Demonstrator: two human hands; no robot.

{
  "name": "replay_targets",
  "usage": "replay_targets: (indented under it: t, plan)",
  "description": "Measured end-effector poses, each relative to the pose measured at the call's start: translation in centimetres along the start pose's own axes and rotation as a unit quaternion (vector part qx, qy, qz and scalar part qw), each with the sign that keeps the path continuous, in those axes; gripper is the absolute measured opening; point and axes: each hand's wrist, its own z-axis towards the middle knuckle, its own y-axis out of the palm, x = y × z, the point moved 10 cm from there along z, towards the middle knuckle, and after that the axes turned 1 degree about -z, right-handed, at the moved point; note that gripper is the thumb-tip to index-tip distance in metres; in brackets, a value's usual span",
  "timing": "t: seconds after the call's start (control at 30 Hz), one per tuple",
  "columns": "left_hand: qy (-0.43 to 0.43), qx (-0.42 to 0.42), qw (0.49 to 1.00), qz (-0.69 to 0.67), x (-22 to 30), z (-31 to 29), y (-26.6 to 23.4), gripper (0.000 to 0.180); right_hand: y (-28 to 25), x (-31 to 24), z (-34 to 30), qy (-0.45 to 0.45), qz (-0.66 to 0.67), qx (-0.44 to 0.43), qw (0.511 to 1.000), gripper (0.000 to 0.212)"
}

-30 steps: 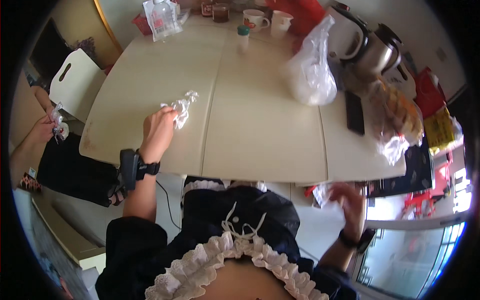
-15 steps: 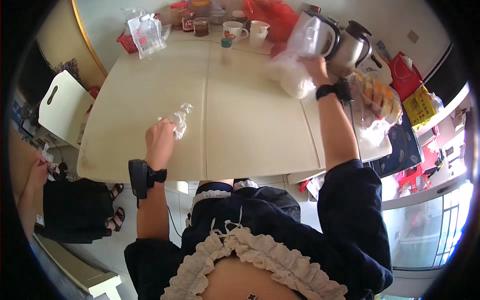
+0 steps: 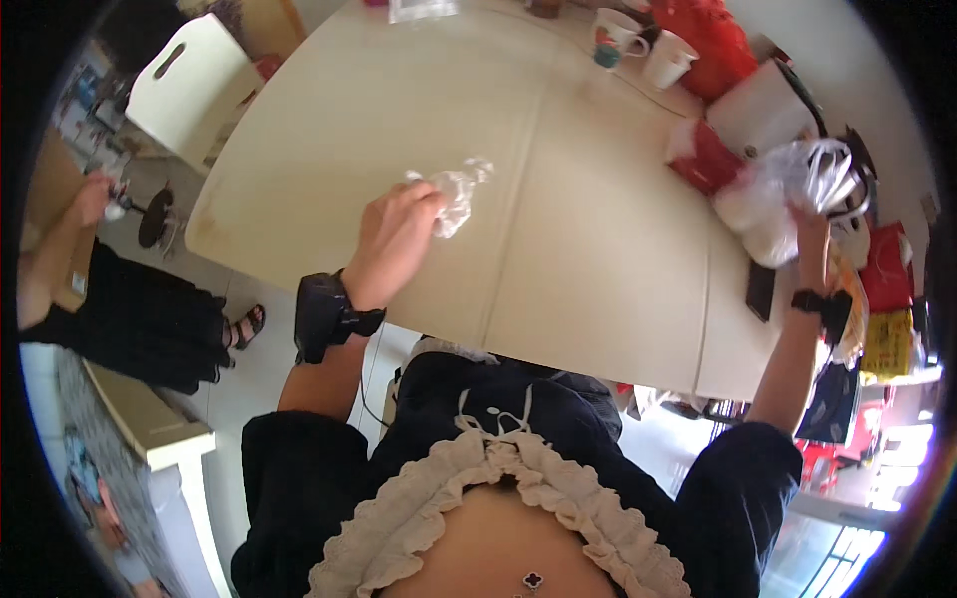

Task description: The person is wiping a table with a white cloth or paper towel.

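My left hand (image 3: 391, 237) is closed round a crumpled white tissue (image 3: 457, 199), which rests on the cream table (image 3: 598, 249). On the right, my right hand (image 3: 812, 239) grips a clear plastic bag (image 3: 773, 194) with pale, rounded contents I cannot identify. Its fingers are partly covered by the bag. Beside that bag stand a white jug-like container (image 3: 763, 115) and a red-and-white package (image 3: 701, 156). A flat dark object (image 3: 761, 291), perhaps a phone, lies just below the bag.
Two mugs, one patterned (image 3: 613, 42) and one white (image 3: 670, 60), stand at the back near a red plastic bag (image 3: 703, 45). Red and yellow bags (image 3: 887, 344) crowd the right side. A white chair (image 3: 194, 90) and another person (image 3: 130, 309) are at the left.
The view has turned and shifted. My right hand has carried the plastic bag to the right, beside the containers. My left hand still holds the tissue on the table.
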Motion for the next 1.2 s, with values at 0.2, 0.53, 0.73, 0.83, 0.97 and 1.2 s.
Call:
replay_targets:
  t: [0.2, 0.53, 0.73, 0.83, 0.97, 1.2]
  plan:
    - [-0.024, -0.027, 0.999, -0.016, -2.0, 0.2, 0.8, 0.022, -0.2, -18.1, -9.4, -0.175, -0.273, 0.237, 0.916, 0.05]
    - [-0.032, 0.061, 0.973, -0.219, -0.1, 2.6, -5.4, 0.025, 24.3, -45.5, -21.6, -0.38, 0.204, -0.228, 0.873, 0.072]
    - [-0.014, 0.133, 0.947, -0.293, -5.1, 4.6, -6.4, 0.022, 30.6, -45.5, -16.2, -0.33, 0.247, -0.312, 0.856, 0.042]
    - [0.009, 0.148, 0.983, -0.108, -8.6, 6.0, -6.3, 0.019, 34.3, -43.2, -7.3, -0.318, 0.115, -0.213, 0.917, 0.026]
    - [-0.039, 0.188, 0.981, 0.027, -12.7, 5.0, -4.8, 0.018, 40.1, -41.9, 2.2, -0.352, -0.002, -0.145, 0.925, 0.024]
    - [-0.053, 0.133, 0.989, -0.036, -13.6, 7.1, -3.7, 0.021, 51.5, -39.8, 13.4, -0.535, -0.305, -0.045, 0.786, 0.024]
